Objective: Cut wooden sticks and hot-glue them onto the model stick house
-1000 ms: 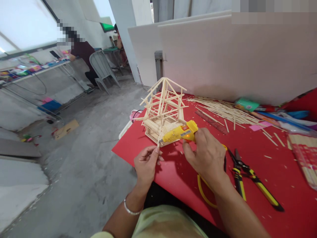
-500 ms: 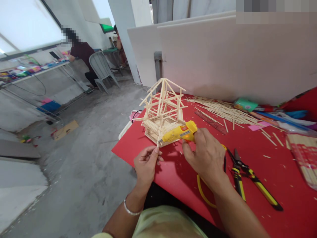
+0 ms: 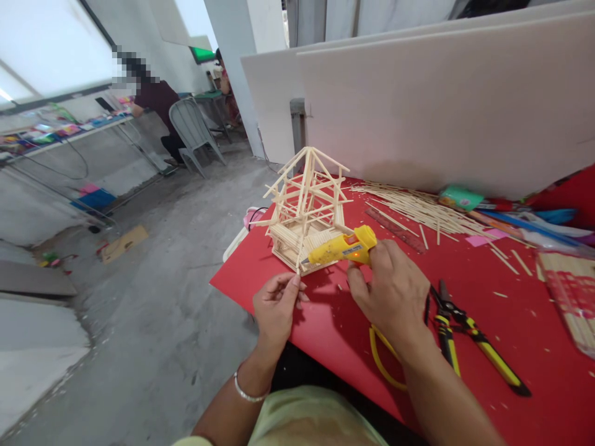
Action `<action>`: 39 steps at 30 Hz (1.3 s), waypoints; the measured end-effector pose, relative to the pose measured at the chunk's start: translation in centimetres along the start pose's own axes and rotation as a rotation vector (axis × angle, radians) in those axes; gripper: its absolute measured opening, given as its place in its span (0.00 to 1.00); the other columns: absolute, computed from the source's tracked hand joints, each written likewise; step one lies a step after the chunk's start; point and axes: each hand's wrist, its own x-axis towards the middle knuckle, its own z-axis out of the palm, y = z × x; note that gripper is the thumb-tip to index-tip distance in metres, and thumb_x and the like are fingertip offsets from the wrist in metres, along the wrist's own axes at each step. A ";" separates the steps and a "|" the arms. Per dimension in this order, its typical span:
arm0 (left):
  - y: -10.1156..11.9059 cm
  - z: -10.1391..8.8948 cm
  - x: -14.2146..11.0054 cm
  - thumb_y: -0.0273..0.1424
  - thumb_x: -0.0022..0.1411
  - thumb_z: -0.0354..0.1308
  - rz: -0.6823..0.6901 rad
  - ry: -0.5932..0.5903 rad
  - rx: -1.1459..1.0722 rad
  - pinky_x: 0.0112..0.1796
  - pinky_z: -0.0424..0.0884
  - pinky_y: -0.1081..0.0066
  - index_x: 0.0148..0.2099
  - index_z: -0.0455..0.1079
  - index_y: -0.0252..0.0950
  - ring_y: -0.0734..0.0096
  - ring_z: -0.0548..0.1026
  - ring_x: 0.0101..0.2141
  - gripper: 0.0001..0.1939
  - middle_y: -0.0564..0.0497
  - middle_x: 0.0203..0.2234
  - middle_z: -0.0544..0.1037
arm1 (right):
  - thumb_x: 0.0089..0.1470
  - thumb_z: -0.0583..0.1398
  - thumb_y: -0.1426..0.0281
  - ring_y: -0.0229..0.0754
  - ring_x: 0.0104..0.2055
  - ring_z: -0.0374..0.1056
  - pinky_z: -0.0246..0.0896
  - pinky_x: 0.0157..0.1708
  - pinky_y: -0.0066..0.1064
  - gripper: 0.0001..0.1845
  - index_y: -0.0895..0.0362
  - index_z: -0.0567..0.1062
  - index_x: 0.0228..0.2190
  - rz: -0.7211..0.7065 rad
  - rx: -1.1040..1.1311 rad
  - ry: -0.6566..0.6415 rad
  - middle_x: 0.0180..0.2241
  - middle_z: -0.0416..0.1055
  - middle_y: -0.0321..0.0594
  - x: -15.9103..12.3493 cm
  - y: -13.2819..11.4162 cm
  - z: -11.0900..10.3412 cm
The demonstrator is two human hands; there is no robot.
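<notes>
A small pavilion model of thin wooden sticks stands on the red tabletop. Just in front of it, my left hand is closed, thumb and fingertips pinching the lower end of a thin wooden stick. The stick points up toward the model; whether they touch I cannot tell. My right hand is wrapped round a yellow glue gun with a small orange light on its side. Its nozzle points left, close to the stick just above my left fingertips. The trigger is hidden by my fingers.
Right of my right hand lie yellow-and-black cutters, jaws apart. Behind are a pile of loose sticks, a ruler and a packet of sticks. A yellow cable loops by my wrist. White boards stand behind; a person sits far left.
The glue gun and my right hand have shifted slightly right, the nozzle drawing a little away from my left fingertips. My left hand keeps its pinch on the stick.
</notes>
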 end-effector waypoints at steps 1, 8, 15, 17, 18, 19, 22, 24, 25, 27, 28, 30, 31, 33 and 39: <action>0.0 0.0 0.0 0.39 0.58 0.66 0.000 0.001 0.009 0.20 0.69 0.77 0.37 0.76 0.35 0.75 0.74 0.20 0.12 0.52 0.24 0.79 | 0.56 0.57 0.67 0.43 0.32 0.61 0.49 0.30 0.33 0.10 0.59 0.71 0.38 -0.001 0.000 0.001 0.31 0.68 0.41 0.0 0.0 0.0; 0.0 0.3 0.2 0.40 0.58 0.66 -0.004 -0.003 0.012 0.21 0.70 0.76 0.37 0.76 0.35 0.74 0.75 0.20 0.13 0.51 0.24 0.79 | 0.55 0.57 0.68 0.44 0.33 0.61 0.50 0.30 0.33 0.09 0.59 0.70 0.38 0.001 0.014 -0.013 0.32 0.68 0.41 0.0 0.1 0.0; 0.0 0.4 0.3 0.39 0.58 0.66 0.002 -0.002 0.013 0.20 0.70 0.76 0.37 0.77 0.35 0.74 0.75 0.20 0.12 0.51 0.24 0.79 | 0.55 0.57 0.69 0.44 0.33 0.61 0.50 0.30 0.33 0.09 0.59 0.70 0.39 -0.006 0.017 -0.010 0.32 0.69 0.42 -0.1 0.1 0.1; 0.0 0.4 0.3 0.39 0.58 0.66 0.005 0.000 0.016 0.20 0.70 0.76 0.37 0.77 0.35 0.74 0.75 0.20 0.12 0.51 0.24 0.79 | 0.55 0.57 0.69 0.44 0.33 0.61 0.50 0.31 0.33 0.09 0.59 0.70 0.39 -0.001 0.023 -0.013 0.33 0.69 0.42 -0.1 0.1 0.1; -0.1 0.4 0.3 0.40 0.58 0.66 0.007 0.001 0.016 0.20 0.70 0.76 0.37 0.77 0.35 0.74 0.75 0.20 0.13 0.51 0.24 0.79 | 0.55 0.57 0.69 0.44 0.33 0.61 0.50 0.31 0.33 0.09 0.59 0.70 0.39 0.001 0.028 -0.013 0.33 0.69 0.42 -0.1 0.1 0.1; -0.1 0.4 0.3 0.40 0.58 0.66 0.009 0.003 0.015 0.20 0.70 0.76 0.37 0.77 0.35 0.74 0.75 0.20 0.13 0.51 0.24 0.79 | 0.55 0.57 0.69 0.44 0.33 0.61 0.50 0.31 0.33 0.10 0.59 0.70 0.39 0.001 0.033 -0.011 0.33 0.69 0.42 -0.1 0.1 0.1; -0.1 0.5 0.4 0.40 0.58 0.66 0.013 0.013 0.018 0.20 0.70 0.77 0.36 0.77 0.35 0.74 0.75 0.19 0.12 0.52 0.23 0.79 | 0.55 0.56 0.70 0.43 0.33 0.60 0.49 0.30 0.33 0.09 0.58 0.70 0.39 -0.003 0.037 0.003 0.33 0.68 0.42 -0.1 0.1 0.0; -0.1 0.5 0.5 0.40 0.58 0.66 0.014 0.015 0.025 0.20 0.70 0.76 0.36 0.77 0.35 0.74 0.75 0.19 0.13 0.52 0.23 0.79 | 0.55 0.56 0.69 0.43 0.33 0.60 0.49 0.30 0.33 0.09 0.58 0.70 0.39 -0.001 0.030 0.004 0.32 0.68 0.42 -0.1 0.1 0.1; -0.1 0.5 0.5 0.40 0.58 0.66 0.013 0.013 0.027 0.20 0.70 0.76 0.36 0.77 0.35 0.74 0.75 0.19 0.13 0.52 0.23 0.79 | 0.56 0.56 0.69 0.43 0.33 0.60 0.49 0.30 0.33 0.08 0.58 0.70 0.38 0.000 0.027 0.002 0.32 0.67 0.41 0.0 0.1 0.1; -0.1 0.6 0.6 0.40 0.58 0.66 0.011 0.008 0.028 0.20 0.70 0.77 0.37 0.77 0.35 0.74 0.75 0.19 0.13 0.52 0.23 0.79 | 0.56 0.56 0.68 0.43 0.33 0.60 0.49 0.30 0.33 0.08 0.58 0.70 0.38 0.002 0.023 -0.003 0.31 0.67 0.41 0.0 0.1 0.1; -0.2 0.6 0.6 0.40 0.58 0.66 0.010 0.007 0.027 0.20 0.70 0.77 0.37 0.77 0.35 0.74 0.75 0.19 0.13 0.52 0.23 0.79 | 0.56 0.57 0.68 0.43 0.33 0.60 0.48 0.30 0.33 0.09 0.58 0.70 0.38 0.002 0.021 -0.005 0.31 0.67 0.41 0.0 0.1 0.1; -0.2 0.6 0.6 0.40 0.58 0.66 0.013 0.009 0.023 0.20 0.70 0.77 0.37 0.77 0.34 0.75 0.75 0.20 0.13 0.52 0.23 0.79 | 0.56 0.57 0.68 0.43 0.33 0.60 0.48 0.29 0.33 0.09 0.59 0.71 0.39 0.005 0.017 -0.007 0.31 0.67 0.41 -0.1 0.1 0.2; -0.2 0.6 0.6 0.40 0.58 0.66 0.020 0.011 0.022 0.20 0.70 0.77 0.37 0.77 0.34 0.75 0.75 0.20 0.12 0.52 0.23 0.79 | 0.56 0.57 0.68 0.43 0.33 0.60 0.49 0.29 0.33 0.10 0.60 0.71 0.39 0.006 0.016 -0.008 0.31 0.68 0.42 -0.1 0.1 0.2; -0.2 0.6 0.6 0.39 0.59 0.66 0.041 0.015 0.031 0.20 0.70 0.77 0.37 0.77 0.35 0.75 0.75 0.20 0.12 0.52 0.23 0.79 | 0.56 0.57 0.67 0.43 0.33 0.61 0.49 0.29 0.33 0.11 0.60 0.71 0.40 0.007 0.014 -0.007 0.32 0.68 0.42 -0.1 0.1 0.3; 0.1 0.8 0.5 0.37 0.60 0.65 0.117 0.029 0.109 0.23 0.72 0.75 0.37 0.77 0.34 0.75 0.75 0.20 0.10 0.52 0.23 0.79 | 0.56 0.57 0.67 0.43 0.33 0.61 0.48 0.29 0.33 0.12 0.60 0.72 0.39 0.005 0.012 -0.010 0.31 0.68 0.42 -0.1 0.1 0.3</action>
